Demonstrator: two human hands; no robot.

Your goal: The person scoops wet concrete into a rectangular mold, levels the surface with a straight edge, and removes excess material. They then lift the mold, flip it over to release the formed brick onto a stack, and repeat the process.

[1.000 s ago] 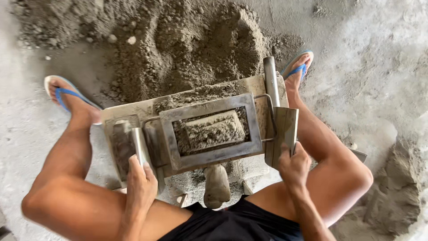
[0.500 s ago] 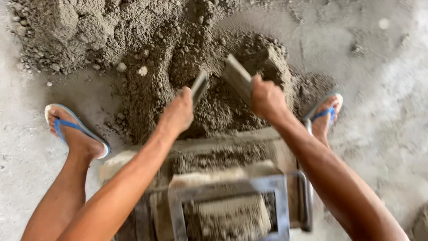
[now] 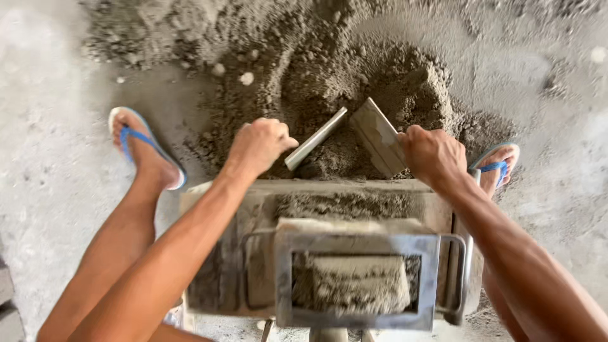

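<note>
The left hand (image 3: 259, 144) is clenched around 1 flat grey metal scraper plate (image 3: 315, 138); the right hand (image 3: 432, 154) grips a 2nd, wider plate (image 3: 379, 135). Both blades angle into the damp grey sand-cement heap (image 3: 354, 76) just ahead. The mix looks heavy, crumbly and loose, the plates stiff, best gripped at their near ends. Below the wrists sits a grey steel block mould (image 3: 354, 278). No packages or labels show.

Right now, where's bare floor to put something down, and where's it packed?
Bare concrete floor left of the left foot, and at far right above the right foot. Crowded centre: sand pile, left hand and right hand each holding a flat scraper, block mould below.
</note>
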